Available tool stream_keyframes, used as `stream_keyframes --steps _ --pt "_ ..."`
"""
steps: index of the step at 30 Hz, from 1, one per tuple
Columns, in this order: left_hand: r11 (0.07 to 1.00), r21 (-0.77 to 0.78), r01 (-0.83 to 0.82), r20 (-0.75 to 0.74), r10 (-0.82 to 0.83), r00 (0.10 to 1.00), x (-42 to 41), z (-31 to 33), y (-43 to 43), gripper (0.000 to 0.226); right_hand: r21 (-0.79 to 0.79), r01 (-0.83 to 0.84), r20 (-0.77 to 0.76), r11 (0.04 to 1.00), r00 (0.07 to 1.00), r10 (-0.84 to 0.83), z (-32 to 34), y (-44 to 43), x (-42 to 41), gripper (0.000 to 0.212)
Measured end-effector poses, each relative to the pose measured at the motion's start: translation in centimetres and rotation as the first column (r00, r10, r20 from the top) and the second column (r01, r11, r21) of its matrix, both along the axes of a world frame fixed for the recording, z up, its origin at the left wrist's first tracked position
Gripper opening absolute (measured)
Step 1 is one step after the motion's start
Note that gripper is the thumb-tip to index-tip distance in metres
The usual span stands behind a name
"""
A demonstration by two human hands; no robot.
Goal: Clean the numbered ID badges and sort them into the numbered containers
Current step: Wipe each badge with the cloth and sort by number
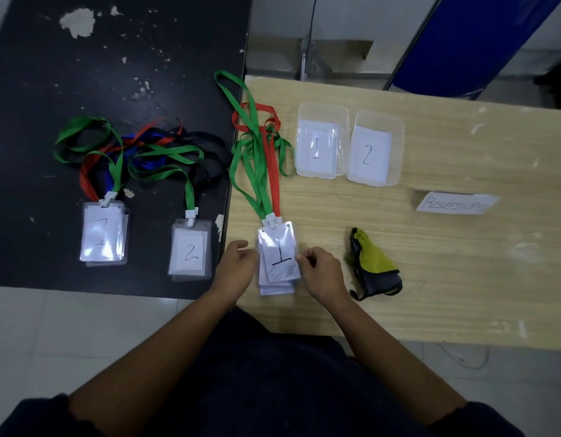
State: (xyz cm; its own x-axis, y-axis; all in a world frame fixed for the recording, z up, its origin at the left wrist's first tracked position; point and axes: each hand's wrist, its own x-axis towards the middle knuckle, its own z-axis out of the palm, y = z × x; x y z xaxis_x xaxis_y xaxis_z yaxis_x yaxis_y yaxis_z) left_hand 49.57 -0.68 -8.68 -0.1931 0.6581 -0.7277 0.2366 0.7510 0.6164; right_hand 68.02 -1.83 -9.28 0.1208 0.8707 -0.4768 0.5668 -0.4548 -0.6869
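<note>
1. Badges: the centre stack [277,263] is lying on the wood table [462,279] near its left edge, directly in front of the person. The top badge [279,252] is showing "1".
2. Long axis is running away from the person, clip end far. Its lanyards [257,159], several green and one red, are trailing off far-left.
3. Right hand [320,272] is pinching the top badge's right edge between thumb and forefinger.
4. Left hand [236,263] is sitting at the stack's left edge with fingers curled. Cannot tell whether it is gripping or only touching.
5. Key relation: the stack is lying between the two hands, with the cloth [372,266] just right of the right hand and untouched. Judging that the right hand is the nearer one for fetching it, while the left is steadying the stack.
6. Container 1 [323,106] and container 2 [380,113] are standing side by side, far-right of the stack. Container 1 is the nearer, again on the right hand's side.
7. Counts:
   - Three badge stacks: the centre one, plus a 1-stack [104,234] and a 2-stack [190,250] waiting on the black table [83,74].
   - The centre stack is fanning at least three cards; exact number unclear.
   - Two containers, each showing only its number slip.
   - One cloth.
   - One paper slip [456,202], writing unclear.
8. Judging progress: nothing sorted yet.
</note>
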Motion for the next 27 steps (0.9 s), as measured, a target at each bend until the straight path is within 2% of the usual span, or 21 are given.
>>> stream_keyframes --steps 2,4,6,7,9,10,12,14,17,19,20,21,22,23,25,27 --pt "0.998 0.036 -0.044 -0.012 0.044 0.999 0.0 -0.1 -0.1 0.029 0.029 0.030 -0.061 0.999 0.998 -0.028 0.7 0.1 0.4 0.014" --pt "0.992 0.062 -0.111 0.002 0.111 0.994 0.3 0.3 0.1 0.020 -0.024 0.098 -0.228 0.995 0.969 -0.100 1.7 0.2 0.7 0.017" --pt "0.976 0.035 -0.217 0.124 0.211 0.970 0.8 1.4 0.5 0.022 -0.101 0.142 -0.408 0.985 0.897 -0.171 2.9 0.3 1.2 0.016" --pt "0.963 -0.025 -0.267 0.241 0.265 0.934 1.2 2.0 0.8 0.033 -0.133 0.153 -0.483 0.979 0.853 -0.198 3.5 0.2 1.3 0.016" --pt "0.942 -0.185 -0.278 0.499 0.334 0.799 1.8 3.3 1.3 0.055 -0.189 0.166 -0.588 0.968 0.770 -0.247 4.4 0.1 1.6 0.015" --pt "0.940 -0.238 -0.243 0.598 0.339 0.726 2.0 3.8 1.4 0.063 -0.203 0.166 -0.608 0.965 0.752 -0.257 4.8 0.0 1.7 0.015" --pt "0.938 -0.283 -0.201 0.717 0.347 0.605 2.5 4.3 1.3 0.072 -0.192 0.138 -0.596 0.972 0.770 -0.228 5.3 -0.3 1.9 0.015" --pt "0.926 -0.312 -0.213 0.767 0.378 0.518 2.9 4.3 1.2 0.075 -0.149 0.095 -0.538 0.984 0.827 -0.162 5.6 -0.5 2.4 0.018" --pt "0.924 -0.315 -0.216 0.800 0.381 0.463 3.1 4.0 1.1 0.072 -0.038 0.101 -0.380 0.994 0.919 -0.108 5.7 -0.5 3.9 0.024" --pt "0.936 -0.299 -0.186 0.830 0.351 0.433 3.2 3.7 1.0 0.067 0.181 0.109 -0.114 0.978 0.989 -0.089 5.1 -0.6 5.7 0.018" --pt "0.943 -0.292 -0.159 0.847 0.332 0.414 3.4 3.5 1.0 0.064 0.289 0.030 0.101 0.957 0.993 -0.062 4.5 -0.7 6.9 0.014" --pt "0.949 -0.286 -0.135 0.863 0.316 0.395 3.6 3.4 0.8 0.062 0.313 -0.075 0.309 0.947 0.951 -0.027 3.9 -0.8 8.1 0.019" --pt "0.951 -0.286 -0.117 0.874 0.309 0.374 3.8 3.4 0.8 0.061 0.251 -0.151 0.448 0.956 0.894 0.023 3.1 -0.9 9.2 0.031" --pt "0.950 -0.293 -0.108 0.883 0.312 0.350 4.1 3.4 0.7 0.061 0.151 -0.186 0.512 0.971 0.855 0.084 2.4 -1.1 10.1 0.043" --pt "0.945 -0.308 -0.107 0.893 0.326 0.312 4.7 3.5 0.7 0.064 -0.002 -0.198 0.506 0.980 0.845 0.172 1.2 -1.4 11.3 0.058" --pt "0.947 -0.304 -0.107 0.896 0.322 0.306 5.0 3.6 0.9 0.068 -0.026 -0.221 0.455 0.975 0.866 0.208 0.2 -1.6 11.9 0.062"
